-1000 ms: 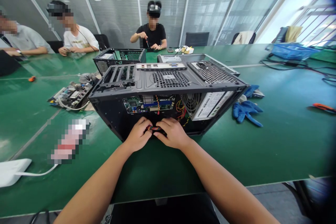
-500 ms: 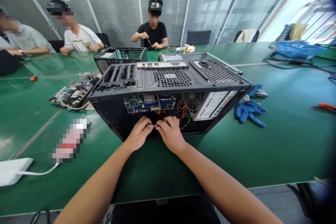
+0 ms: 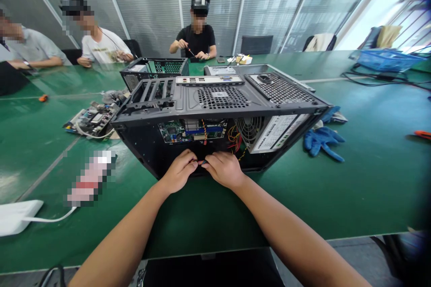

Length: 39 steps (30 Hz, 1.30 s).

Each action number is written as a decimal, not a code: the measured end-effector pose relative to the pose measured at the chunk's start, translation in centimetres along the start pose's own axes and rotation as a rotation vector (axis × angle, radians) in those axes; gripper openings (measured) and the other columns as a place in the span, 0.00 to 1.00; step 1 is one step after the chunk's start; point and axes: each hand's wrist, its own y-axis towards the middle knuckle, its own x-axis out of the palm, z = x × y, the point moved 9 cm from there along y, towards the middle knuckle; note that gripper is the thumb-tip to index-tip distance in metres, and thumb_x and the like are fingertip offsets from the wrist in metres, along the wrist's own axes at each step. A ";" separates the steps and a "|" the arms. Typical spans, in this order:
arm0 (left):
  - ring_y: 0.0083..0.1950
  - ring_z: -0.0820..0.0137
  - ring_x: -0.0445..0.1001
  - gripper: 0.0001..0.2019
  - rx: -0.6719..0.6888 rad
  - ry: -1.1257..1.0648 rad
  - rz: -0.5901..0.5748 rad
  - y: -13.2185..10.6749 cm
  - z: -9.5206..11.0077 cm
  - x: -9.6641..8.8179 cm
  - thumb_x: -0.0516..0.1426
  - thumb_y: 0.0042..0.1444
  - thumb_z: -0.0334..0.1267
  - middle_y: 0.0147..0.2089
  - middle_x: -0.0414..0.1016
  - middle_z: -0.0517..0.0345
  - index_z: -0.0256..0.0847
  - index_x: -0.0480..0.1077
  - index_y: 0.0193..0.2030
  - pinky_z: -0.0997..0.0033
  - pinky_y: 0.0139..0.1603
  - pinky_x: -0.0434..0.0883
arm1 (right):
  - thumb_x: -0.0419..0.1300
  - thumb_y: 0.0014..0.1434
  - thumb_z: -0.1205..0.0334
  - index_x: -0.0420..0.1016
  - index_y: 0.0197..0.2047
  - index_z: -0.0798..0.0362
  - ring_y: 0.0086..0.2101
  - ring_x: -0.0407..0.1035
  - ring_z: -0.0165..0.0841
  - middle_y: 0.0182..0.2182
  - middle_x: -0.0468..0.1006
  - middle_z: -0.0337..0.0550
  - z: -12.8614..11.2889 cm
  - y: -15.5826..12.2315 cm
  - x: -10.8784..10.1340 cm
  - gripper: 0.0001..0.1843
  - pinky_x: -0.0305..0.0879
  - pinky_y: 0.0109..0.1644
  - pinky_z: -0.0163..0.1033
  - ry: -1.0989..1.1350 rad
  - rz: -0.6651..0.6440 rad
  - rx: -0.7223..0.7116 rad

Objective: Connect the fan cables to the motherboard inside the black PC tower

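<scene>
In the lower left of the frame, a smooth white plastic block (image 3: 20,217) lies on the glossy green table (image 3: 336,202), its white cord running toward a flat, blurred-out object (image 3: 89,181). At the middle, the left hand (image 3: 180,171) and right hand (image 3: 225,170) nearly meet, thumbs and fingers of both pinched around a thin cable (image 3: 202,162) of twisted coloured strands. The cable is at the open side of a dark metal computer case (image 3: 185,98). Inside it sit a green circuit board (image 3: 172,132) with a ribbed metal block and a long blue slot, red and yellow wires (image 3: 238,143), and a boxy power unit (image 3: 279,134) with a round fan grille and a white label. The case's upper face is punched with holes and slotted at its left end. Right of it lies a limp blue glove (image 3: 321,141); left of it, a heap of circuit boards (image 3: 94,119). Beyond stands a second case (image 3: 164,66), open-framed and perforated. At upper right is a translucent blue plastic basket (image 3: 384,60), its contents unclear. Along the far edge, three people sit; the middle-top one holds a thin tool (image 3: 191,52).
</scene>
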 end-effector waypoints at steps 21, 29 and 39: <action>0.32 0.69 0.63 0.12 0.139 0.183 -0.032 -0.6 1.2 0.1 0.46 0.66 0.40 0.31 0.63 0.58 0.40 0.62 0.33 0.67 0.34 0.61 | 0.46 0.70 0.51 0.72 0.32 0.55 0.26 0.64 0.30 0.27 0.72 0.43 -0.1 0.3 -0.6 0.23 0.57 0.32 0.37 0.110 -0.018 0.029; 0.33 0.68 0.63 0.12 0.134 0.235 -0.050 -0.7 1.0 0.5 0.45 0.66 0.41 0.32 0.63 0.57 0.41 0.61 0.33 0.66 0.34 0.61 | 0.44 0.70 0.51 0.71 0.31 0.54 0.24 0.64 0.29 0.24 0.73 0.41 0.3 -0.1 0.4 0.23 0.54 0.31 0.37 0.133 -0.107 0.063; 0.33 0.68 0.62 0.10 0.189 0.379 -0.021 -0.9 1.3 0.5 0.46 0.65 0.39 0.32 0.63 0.57 0.40 0.62 0.34 0.66 0.34 0.61 | 0.43 0.71 0.50 0.74 0.41 0.55 0.27 0.69 0.31 0.28 0.77 0.43 0.6 -0.3 1.1 0.24 0.55 0.31 0.37 0.142 -0.230 0.082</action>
